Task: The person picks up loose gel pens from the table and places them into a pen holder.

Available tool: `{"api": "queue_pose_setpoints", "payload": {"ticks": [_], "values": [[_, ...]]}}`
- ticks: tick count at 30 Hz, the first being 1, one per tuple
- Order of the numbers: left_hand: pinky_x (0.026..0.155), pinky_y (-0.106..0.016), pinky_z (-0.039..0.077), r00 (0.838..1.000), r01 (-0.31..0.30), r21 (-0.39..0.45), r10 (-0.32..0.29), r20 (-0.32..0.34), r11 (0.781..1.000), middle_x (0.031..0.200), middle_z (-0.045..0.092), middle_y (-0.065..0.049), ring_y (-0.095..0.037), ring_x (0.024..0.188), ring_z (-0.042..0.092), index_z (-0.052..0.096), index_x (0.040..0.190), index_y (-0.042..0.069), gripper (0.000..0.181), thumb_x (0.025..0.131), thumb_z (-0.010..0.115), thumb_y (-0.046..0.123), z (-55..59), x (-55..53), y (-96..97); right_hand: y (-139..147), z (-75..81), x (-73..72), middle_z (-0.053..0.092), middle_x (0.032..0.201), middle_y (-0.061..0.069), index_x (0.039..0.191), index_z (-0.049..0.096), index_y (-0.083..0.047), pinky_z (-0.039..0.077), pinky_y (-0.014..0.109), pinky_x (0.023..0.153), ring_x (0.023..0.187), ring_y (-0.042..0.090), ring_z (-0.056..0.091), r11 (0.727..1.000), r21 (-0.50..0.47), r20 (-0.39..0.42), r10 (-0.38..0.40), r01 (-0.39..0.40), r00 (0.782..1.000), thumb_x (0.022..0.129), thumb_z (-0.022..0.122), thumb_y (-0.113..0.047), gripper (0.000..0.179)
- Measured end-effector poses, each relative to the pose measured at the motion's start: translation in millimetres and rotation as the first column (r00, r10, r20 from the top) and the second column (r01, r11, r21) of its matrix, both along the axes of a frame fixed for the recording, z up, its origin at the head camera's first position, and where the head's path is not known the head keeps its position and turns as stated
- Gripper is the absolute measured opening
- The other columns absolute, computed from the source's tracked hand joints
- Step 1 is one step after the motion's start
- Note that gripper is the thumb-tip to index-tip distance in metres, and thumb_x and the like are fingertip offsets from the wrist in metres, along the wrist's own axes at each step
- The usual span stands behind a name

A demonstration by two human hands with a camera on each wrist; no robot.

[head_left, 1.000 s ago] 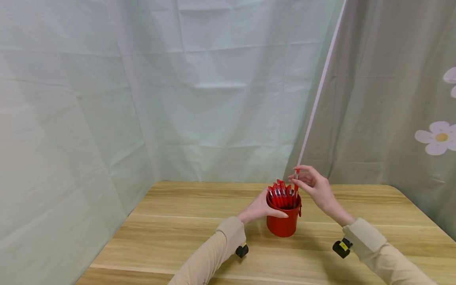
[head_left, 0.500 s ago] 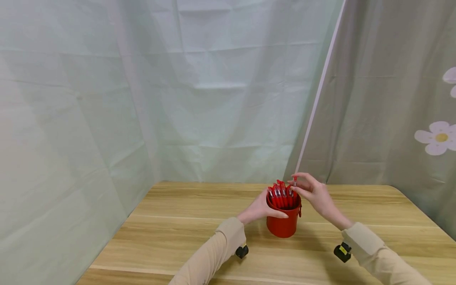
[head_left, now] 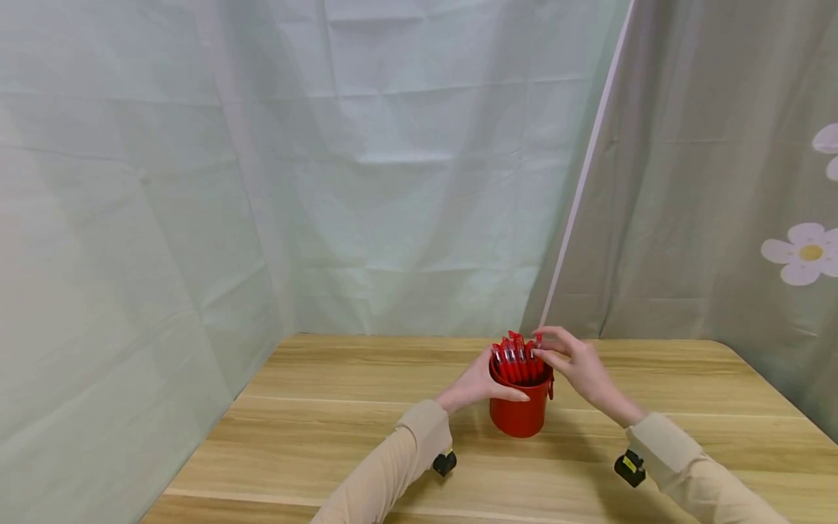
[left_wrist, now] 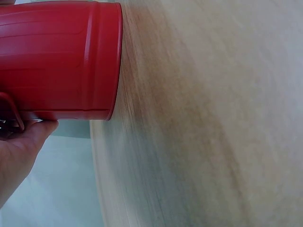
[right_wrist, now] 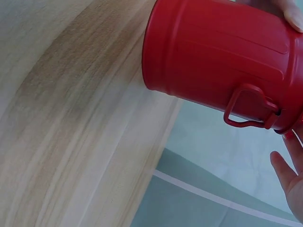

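A red metal bucket stands upright on the table with several red pens inside, caps up. My left hand grips the bucket near its rim, thumb along the front and fingers round the far left side. In the left wrist view the left hand lies against the bucket's wall beside a small handle. My right hand pinches the top of one red pen at the bucket's right side; its lower part is inside the bucket. The right wrist view shows part of the right hand beside the rim.
A wooden table carries the bucket. Pale curtains hang behind and to the left, a grey flowered one to the right. Black wrist cameras hang below both cuffs.
My right hand has moved down and slightly left, lowering the pinched pen deeper into the bucket. The left hand and the bucket have stayed in place.
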State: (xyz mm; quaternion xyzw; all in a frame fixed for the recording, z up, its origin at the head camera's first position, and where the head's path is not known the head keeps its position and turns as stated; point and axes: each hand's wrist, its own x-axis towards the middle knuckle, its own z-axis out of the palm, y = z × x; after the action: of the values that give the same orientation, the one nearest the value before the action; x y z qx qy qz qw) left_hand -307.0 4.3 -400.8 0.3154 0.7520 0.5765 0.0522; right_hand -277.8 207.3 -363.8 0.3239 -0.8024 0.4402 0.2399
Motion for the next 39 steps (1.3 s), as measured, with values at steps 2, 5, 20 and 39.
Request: {"api": "queue_pose_setpoints", "payload": {"ticks": [2, 5, 20, 39], "values": [[0.082, -0.025, 0.042, 1.0, -0.002, -0.001, 0.002, 0.01, 1.0, 0.11, 0.052, 0.01, -0.007, 0.098, 0.052, 0.04, 0.122, 0.017, 0.069, 0.067, 0.082, 0.015, -0.1, 0.7, 0.1, -2.8, 4.5, 6.3, 0.062, 0.1, 0.02, 0.111, 0.053, -0.001, 0.05, 0.037, 0.067, 0.089, 0.032, 0.061, 1.0, 0.011, -0.003, 0.0, 0.0, 1.0, 0.08, 0.061, 0.009, 0.033], [0.082, -0.025, 0.042, 1.0, -0.003, -0.001, 0.003, 0.017, 1.0, 0.11, 0.052, 0.01, -0.007, 0.098, 0.051, 0.04, 0.122, 0.018, 0.069, 0.067, 0.081, 0.015, -0.6, 1.1, 0.3, -7.4, 12.4, 16.4, 0.061, 0.099, 0.024, 0.11, 0.052, 0.004, 0.05, 0.04, 0.066, 0.088, 0.036, 0.06, 1.0, 0.011, 0.0, 0.009, -0.009, 1.0, 0.079, 0.06, 0.013, 0.033], [0.081, -0.026, 0.043, 1.0, 0.017, 0.013, -0.017, 0.013, 1.0, 0.111, 0.052, 0.009, -0.009, 0.098, 0.052, 0.039, 0.123, 0.017, 0.07, 0.068, 0.081, 0.014, 0.2, 1.9, -0.7, -5.2, 6.3, 10.8, 0.063, 0.095, 0.019, 0.103, 0.056, 0.005, 0.046, 0.051, 0.072, 0.086, 0.035, 0.061, 0.999, 0.044, -0.029, -0.024, 0.025, 0.999, 0.077, 0.066, 0.009, 0.028], [0.084, -0.029, 0.041, 0.996, 0.021, 0.018, -0.022, 0.088, 1.0, 0.113, 0.051, 0.009, -0.009, 0.101, 0.05, 0.036, 0.126, 0.02, 0.072, 0.069, 0.08, 0.017, 5.1, 6.5, -4.0, -5.3, 26.6, 31.8, 0.057, 0.109, 0.024, 0.114, 0.05, 0.007, 0.043, 0.047, 0.08, 0.098, 0.034, 0.055, 0.998, 0.049, 0.032, -0.038, 0.037, 0.999, 0.087, 0.054, 0.005, 0.027]]}}
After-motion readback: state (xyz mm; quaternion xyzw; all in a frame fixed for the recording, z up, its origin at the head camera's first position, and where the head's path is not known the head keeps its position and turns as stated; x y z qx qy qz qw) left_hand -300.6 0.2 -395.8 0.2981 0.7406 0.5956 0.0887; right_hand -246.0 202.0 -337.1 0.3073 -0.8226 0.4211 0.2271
